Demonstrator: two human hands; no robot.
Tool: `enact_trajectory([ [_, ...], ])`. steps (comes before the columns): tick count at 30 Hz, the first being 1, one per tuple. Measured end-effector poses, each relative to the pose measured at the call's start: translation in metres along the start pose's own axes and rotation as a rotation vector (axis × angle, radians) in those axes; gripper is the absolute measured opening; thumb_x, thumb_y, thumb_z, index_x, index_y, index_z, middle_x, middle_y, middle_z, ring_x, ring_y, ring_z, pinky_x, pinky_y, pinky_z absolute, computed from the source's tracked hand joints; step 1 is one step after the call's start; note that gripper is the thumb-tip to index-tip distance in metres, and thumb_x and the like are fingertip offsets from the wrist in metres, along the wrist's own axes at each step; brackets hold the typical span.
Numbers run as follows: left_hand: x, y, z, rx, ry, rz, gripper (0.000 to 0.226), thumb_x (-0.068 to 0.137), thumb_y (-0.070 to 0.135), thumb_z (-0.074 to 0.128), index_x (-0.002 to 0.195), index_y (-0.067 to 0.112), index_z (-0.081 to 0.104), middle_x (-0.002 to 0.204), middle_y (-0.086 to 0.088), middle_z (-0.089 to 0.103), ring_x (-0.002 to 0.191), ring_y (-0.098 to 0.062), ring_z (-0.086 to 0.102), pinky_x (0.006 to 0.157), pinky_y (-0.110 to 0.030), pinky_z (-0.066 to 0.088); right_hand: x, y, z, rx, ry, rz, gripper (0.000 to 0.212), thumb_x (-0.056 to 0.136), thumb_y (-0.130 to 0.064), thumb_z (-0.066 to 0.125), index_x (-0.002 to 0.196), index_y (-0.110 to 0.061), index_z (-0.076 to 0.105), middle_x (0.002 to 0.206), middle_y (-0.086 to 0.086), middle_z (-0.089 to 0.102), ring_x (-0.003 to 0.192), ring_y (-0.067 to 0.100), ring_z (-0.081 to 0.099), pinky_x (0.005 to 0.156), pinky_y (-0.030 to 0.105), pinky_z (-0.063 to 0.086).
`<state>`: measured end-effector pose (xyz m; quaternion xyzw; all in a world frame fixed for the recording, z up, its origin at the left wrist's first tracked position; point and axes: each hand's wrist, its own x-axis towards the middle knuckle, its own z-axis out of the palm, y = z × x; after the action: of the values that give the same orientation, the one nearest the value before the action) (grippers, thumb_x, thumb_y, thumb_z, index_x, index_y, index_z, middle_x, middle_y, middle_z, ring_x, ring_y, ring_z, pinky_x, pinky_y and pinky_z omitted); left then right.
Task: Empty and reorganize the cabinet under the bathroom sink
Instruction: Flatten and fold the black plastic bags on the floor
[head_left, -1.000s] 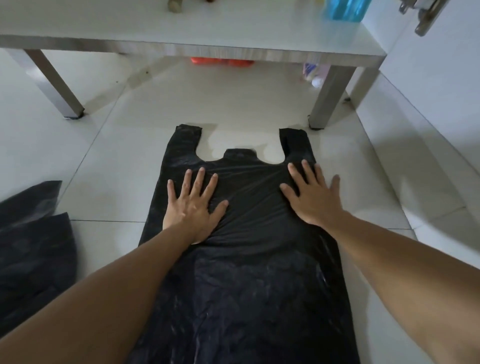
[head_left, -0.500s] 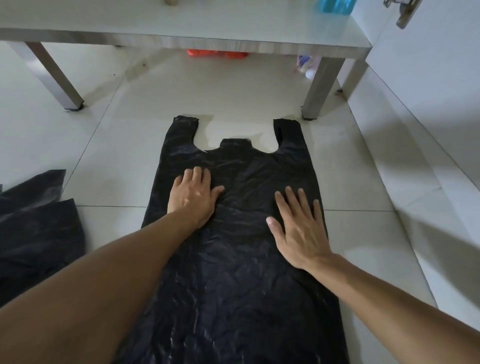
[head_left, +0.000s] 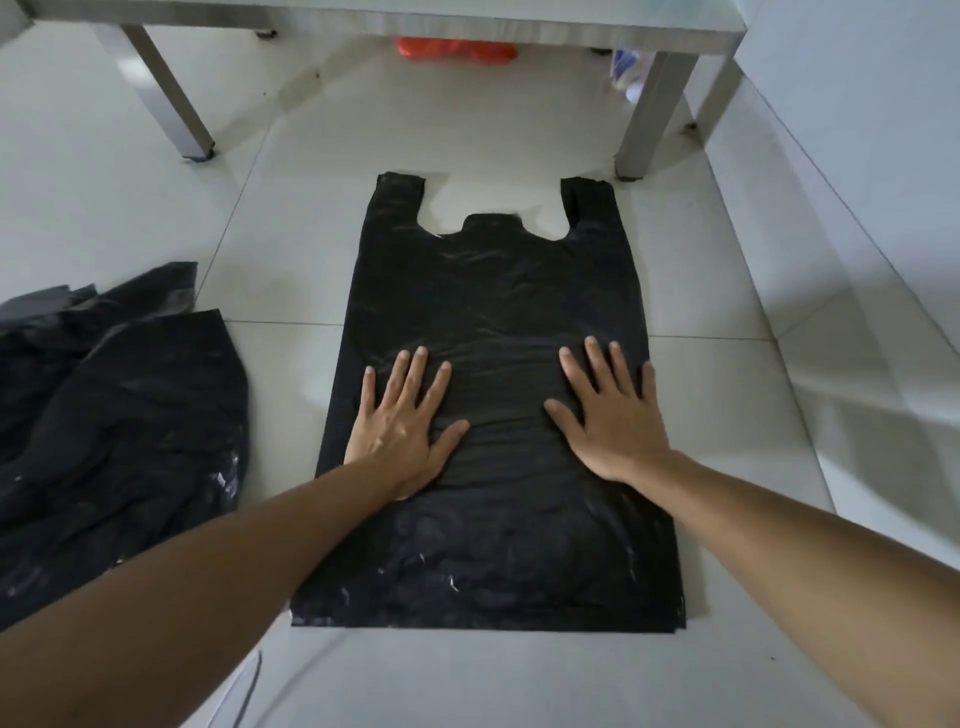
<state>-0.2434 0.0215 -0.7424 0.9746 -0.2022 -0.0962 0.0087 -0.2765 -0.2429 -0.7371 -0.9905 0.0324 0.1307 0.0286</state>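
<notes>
Both hands slid back down the black bag (head_left: 493, 312). I see my left hand (head_left: 400, 431) and right hand (head_left: 610, 421) pressing flat, fingers spread, holding nothing. Bag lies on the floor (head_left: 291, 223), handles at 12 o'clock.

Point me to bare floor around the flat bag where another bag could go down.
Free: tile right of the flat bag, out to the wall; tile between its handles and the table legs; the strip below its bottom edge. Crowded: left side, where the bag pile lies. Left hand and right hand press the bag.
</notes>
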Motion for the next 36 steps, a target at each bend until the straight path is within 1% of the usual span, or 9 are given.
enact_trajectory([
  [3, -0.013, -0.008, -0.004, -0.012, -0.005, -0.053, 0.087, 0.083, 0.074, -0.004, 0.154, 0.025, -0.009, 0.161, -0.007, -0.017, 0.148, -0.026, -0.018, 0.118, -0.051, -0.012, -0.017, 0.003, -0.008, -0.004, -0.031, 0.062, 0.077, 0.091, -0.072, 0.003, 0.156, -0.033, -0.009, 0.164, 0.002, -0.015, 0.150, 0.031, -0.015, 0.119, 0.057, -0.005],
  [8, -0.060, -0.011, 0.004, 0.011, 0.027, 0.084, 0.087, 0.085, 0.077, -0.001, 0.155, 0.025, -0.004, 0.162, -0.006, -0.014, 0.149, -0.029, -0.013, 0.119, -0.053, -0.007, -0.083, -0.023, 0.009, -0.072, -0.006, -0.163, 0.077, 0.091, -0.072, 0.002, 0.157, -0.031, -0.002, 0.165, 0.004, -0.006, 0.151, 0.031, -0.006, 0.120, 0.057, 0.002],
  [11, -0.089, -0.022, 0.017, 0.061, 0.006, 0.119, 0.085, 0.087, 0.077, 0.001, 0.155, 0.027, -0.004, 0.162, -0.006, -0.013, 0.148, -0.030, -0.013, 0.119, -0.055, -0.004, -0.102, -0.017, 0.023, -0.099, -0.021, -0.165, 0.079, 0.091, -0.073, 0.000, 0.157, -0.031, 0.000, 0.165, 0.005, -0.002, 0.152, 0.031, -0.003, 0.121, 0.056, 0.004],
  [18, -0.101, -0.032, 0.013, 0.061, -0.061, 0.060, 0.093, 0.079, 0.083, -0.007, 0.153, 0.027, -0.014, 0.159, -0.008, -0.022, 0.146, -0.033, -0.020, 0.118, -0.055, -0.006, -0.102, -0.008, 0.017, -0.156, -0.073, -0.206, 0.086, 0.077, -0.079, -0.021, 0.150, -0.035, -0.025, 0.161, -0.002, -0.026, 0.149, 0.026, -0.022, 0.121, 0.053, -0.008],
  [25, -0.114, -0.041, 0.005, -0.026, -0.180, 0.050, 0.113, 0.064, 0.093, -0.001, 0.145, 0.020, -0.030, 0.150, -0.008, -0.040, 0.143, -0.032, -0.029, 0.119, -0.051, -0.009, -0.104, 0.006, 0.003, -0.128, -0.179, -0.134, 0.086, 0.082, -0.081, 0.001, 0.150, -0.036, -0.024, 0.157, -0.005, -0.032, 0.148, 0.024, -0.024, 0.121, 0.051, -0.006],
  [27, -0.119, -0.036, 0.000, -0.234, -0.136, -0.032, 0.112, 0.073, 0.088, 0.025, 0.152, 0.021, -0.018, 0.157, -0.006, -0.030, 0.146, -0.030, -0.021, 0.121, -0.046, -0.004, -0.107, 0.003, 0.000, -0.020, -0.107, 0.009, 0.086, 0.090, -0.075, 0.019, 0.155, -0.029, -0.013, 0.162, 0.000, -0.020, 0.151, 0.027, -0.012, 0.121, 0.050, 0.003],
  [30, -0.117, -0.020, -0.014, -0.643, 0.057, -0.337, 0.093, 0.084, 0.063, 0.057, 0.152, 0.017, 0.013, 0.159, -0.005, 0.014, 0.144, -0.030, 0.014, 0.117, -0.049, 0.023, -0.107, -0.004, -0.012, 0.299, 0.113, 0.390, 0.069, 0.097, -0.049, 0.046, 0.148, -0.009, 0.025, 0.151, 0.019, 0.031, 0.137, 0.039, 0.031, 0.109, 0.051, 0.032],
  [32, -0.108, -0.009, -0.029, -0.751, 0.102, -0.511, 0.073, 0.086, 0.054, 0.058, 0.141, 0.016, 0.031, 0.143, -0.008, 0.039, 0.132, -0.029, 0.032, 0.108, -0.050, 0.035, -0.102, -0.007, -0.023, 0.475, 0.129, 0.494, 0.056, 0.097, -0.032, 0.051, 0.142, -0.004, 0.033, 0.141, 0.023, 0.040, 0.128, 0.041, 0.038, 0.104, 0.049, 0.036],
  [36, -0.099, 0.000, -0.051, -0.891, 0.000, -0.623, 0.063, 0.090, 0.053, 0.054, 0.138, 0.017, 0.035, 0.135, -0.010, 0.048, 0.128, -0.031, 0.040, 0.104, -0.047, 0.038, -0.092, -0.004, -0.041, 0.668, 0.051, 0.483, 0.054, 0.096, -0.016, 0.051, 0.144, -0.001, 0.031, 0.138, 0.022, 0.045, 0.123, 0.040, 0.046, 0.099, 0.041, 0.040],
])
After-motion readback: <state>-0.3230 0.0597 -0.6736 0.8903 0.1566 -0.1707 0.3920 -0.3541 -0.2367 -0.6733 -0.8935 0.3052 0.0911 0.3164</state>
